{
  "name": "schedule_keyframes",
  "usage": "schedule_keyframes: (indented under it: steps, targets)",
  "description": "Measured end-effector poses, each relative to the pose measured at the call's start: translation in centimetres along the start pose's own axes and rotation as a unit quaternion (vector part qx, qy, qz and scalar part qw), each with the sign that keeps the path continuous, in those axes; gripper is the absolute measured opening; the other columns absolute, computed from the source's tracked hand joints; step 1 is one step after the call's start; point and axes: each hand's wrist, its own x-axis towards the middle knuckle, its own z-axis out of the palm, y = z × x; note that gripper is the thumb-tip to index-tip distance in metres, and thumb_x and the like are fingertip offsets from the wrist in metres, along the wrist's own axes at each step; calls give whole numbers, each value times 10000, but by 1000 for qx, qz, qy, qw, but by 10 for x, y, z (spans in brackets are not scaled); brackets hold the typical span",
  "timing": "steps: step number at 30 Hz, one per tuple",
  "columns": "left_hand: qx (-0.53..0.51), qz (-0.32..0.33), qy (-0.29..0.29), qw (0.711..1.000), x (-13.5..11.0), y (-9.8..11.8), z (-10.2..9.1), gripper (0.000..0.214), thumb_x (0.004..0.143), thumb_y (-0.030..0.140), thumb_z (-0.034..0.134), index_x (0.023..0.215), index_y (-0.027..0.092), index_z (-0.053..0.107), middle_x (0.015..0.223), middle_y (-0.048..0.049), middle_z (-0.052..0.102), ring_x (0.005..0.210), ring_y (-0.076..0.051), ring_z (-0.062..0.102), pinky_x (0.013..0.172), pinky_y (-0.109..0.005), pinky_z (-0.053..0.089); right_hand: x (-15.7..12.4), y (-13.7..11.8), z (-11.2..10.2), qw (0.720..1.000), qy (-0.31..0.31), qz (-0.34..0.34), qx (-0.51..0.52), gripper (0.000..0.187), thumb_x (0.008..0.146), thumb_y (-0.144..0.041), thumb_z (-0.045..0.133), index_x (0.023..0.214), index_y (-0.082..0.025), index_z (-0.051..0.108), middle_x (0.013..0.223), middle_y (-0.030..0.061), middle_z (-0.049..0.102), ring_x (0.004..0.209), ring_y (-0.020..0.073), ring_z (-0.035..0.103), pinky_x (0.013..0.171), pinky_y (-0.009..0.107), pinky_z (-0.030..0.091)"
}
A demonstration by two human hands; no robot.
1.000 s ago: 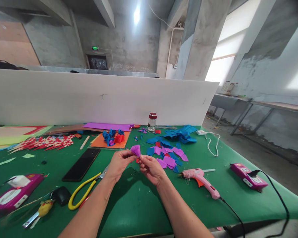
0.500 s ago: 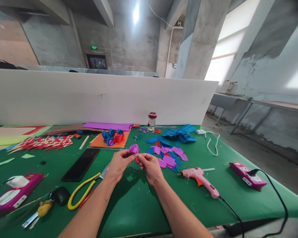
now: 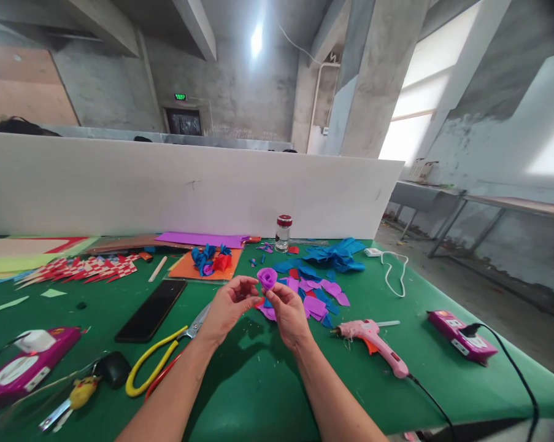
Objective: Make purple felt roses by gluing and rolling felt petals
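Note:
A small purple paper flower (image 3: pixel 267 278) with rolled petals is pinched upright between the thumb and fingers of my right hand (image 3: pixel 289 313). Just to its left is my left hand (image 3: pixel 230 310), its curled fingers and thumb apart around a gap. Whether its fingertips touch the petals I cannot tell. A bit of red shows by the left thumb. Loose purple paper petals (image 3: pixel 314 307) lie behind my right hand, mixed with blue and red pieces. Yellow-handled scissors (image 3: pixel 154 356) rest beside my left forearm, partly hidden by it.
A pink glue gun (image 3: pixel 373 341) lies at right, its cord running off the front edge. Left are a black phone (image 3: pixel 151 311) and a keychain (image 3: pixel 81 393). Behind stand a red-lidded jar (image 3: pixel 283 233) and a white board (image 3: pixel 189 190). Finished-looking paper flowers (image 3: pixel 211 259) sit on orange paper.
The purple flower has moved from the left hand's pinch into the right hand, slightly rightward, and now faces me. My left fingers have loosened. The view has tilted up slightly.

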Motion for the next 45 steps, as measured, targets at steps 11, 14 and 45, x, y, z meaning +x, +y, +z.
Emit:
schedule_keyframes:
  steps: [11, 14, 45]
  targets:
    - [72, 4, -39, 997, -1, -12, 0, 183, 662, 334, 769, 725, 162, 754, 555, 4, 639, 508, -111, 514, 522, -221, 412, 0, 6, 0, 999, -32, 8, -18, 174, 643, -344, 817, 687, -212, 713, 802, 2, 636, 758, 150, 562, 714, 273, 460]
    - [101, 55, -28, 993, 0, -16, -3, 117, 694, 299, 732, 720, 188, 759, 540, 7, 646, 516, -126, 550, 540, -227, 444, 0, -4, -5, 987, -69, -68, -128, 132, 741, -350, 745, 805, -235, 753, 886, 20, 656, 867, 179, 585, 812, 302, 464]
    - [109, 21, 107, 988, 9, -27, -8, 172, 650, 343, 766, 702, 184, 725, 594, -21, 688, 544, -171, 634, 579, -271, 518, 5, 0, -13, 996, 54, 7, -66, 352, 630, -469, 795, 839, -199, 709, 686, -22, 604, 558, 96, 511, 609, 257, 467]
